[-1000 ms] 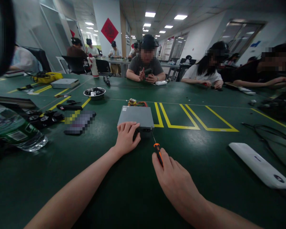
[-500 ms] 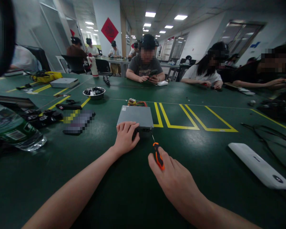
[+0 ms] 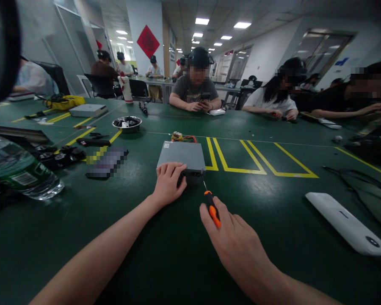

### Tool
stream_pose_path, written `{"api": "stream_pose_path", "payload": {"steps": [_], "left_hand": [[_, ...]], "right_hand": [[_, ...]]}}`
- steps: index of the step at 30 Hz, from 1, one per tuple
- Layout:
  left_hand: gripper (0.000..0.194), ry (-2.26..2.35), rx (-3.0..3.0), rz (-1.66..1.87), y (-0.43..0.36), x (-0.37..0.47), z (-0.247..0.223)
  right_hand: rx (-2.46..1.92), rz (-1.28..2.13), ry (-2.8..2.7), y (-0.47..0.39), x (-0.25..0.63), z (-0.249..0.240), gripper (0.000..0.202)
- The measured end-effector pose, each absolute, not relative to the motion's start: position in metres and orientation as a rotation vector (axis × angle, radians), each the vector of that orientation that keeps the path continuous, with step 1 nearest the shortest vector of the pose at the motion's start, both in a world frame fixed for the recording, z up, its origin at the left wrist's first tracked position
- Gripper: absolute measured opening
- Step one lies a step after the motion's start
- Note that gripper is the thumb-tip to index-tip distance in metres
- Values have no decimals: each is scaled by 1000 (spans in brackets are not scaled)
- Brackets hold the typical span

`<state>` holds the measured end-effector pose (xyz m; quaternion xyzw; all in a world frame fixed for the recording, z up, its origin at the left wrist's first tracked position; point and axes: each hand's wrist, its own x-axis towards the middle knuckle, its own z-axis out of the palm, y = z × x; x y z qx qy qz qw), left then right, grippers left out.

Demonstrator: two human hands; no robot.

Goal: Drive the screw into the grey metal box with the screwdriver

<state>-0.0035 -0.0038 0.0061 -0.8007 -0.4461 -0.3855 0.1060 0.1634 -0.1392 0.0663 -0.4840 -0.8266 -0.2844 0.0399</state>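
Observation:
A flat grey metal box (image 3: pixel 182 154) lies on the green table, with a bundle of coloured wires (image 3: pixel 184 137) behind its far edge. My left hand (image 3: pixel 169 184) grips the box's near left edge, fingertips on the top face and thumb at the front side. In my right hand (image 3: pixel 230 228) is an orange and black screwdriver (image 3: pixel 213 210), its handle between thumb and fingers. The thin shaft points up to the box's near right corner, where the tip seems to touch; the exact contact is too small to tell.
Left on the table are a water bottle (image 3: pixel 22 171), a phone (image 3: pixel 106 162), a metal bowl (image 3: pixel 127 123) and a grey box (image 3: pixel 88 110). A white device (image 3: pixel 349 222) and black cables (image 3: pixel 355 178) lie right. Several people sit around; one opposite holds a phone (image 3: pixel 205 97).
The screwdriver handle has turned in my right hand, showing a different side of its orange part. My left hand keeps its place on the box. The whole view has shifted slightly.

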Motion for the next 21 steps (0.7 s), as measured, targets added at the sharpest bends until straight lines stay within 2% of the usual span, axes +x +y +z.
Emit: {"api": "stream_pose_path", "payload": {"steps": [4,9,21], "left_hand": [[30,-1317,-2358,-1138,-4,-4,6],[28,-1324,-2346,-1134,-3,-3,6],[24,-1339,-2310,-1128,1,-2,3]], "right_hand": [[-1523,-861,-2527,-137,166,69,26],[-1448,-819,-2602,-138,163,69,36],[-1459,-880,-2449,-136,166,66,20]]}}
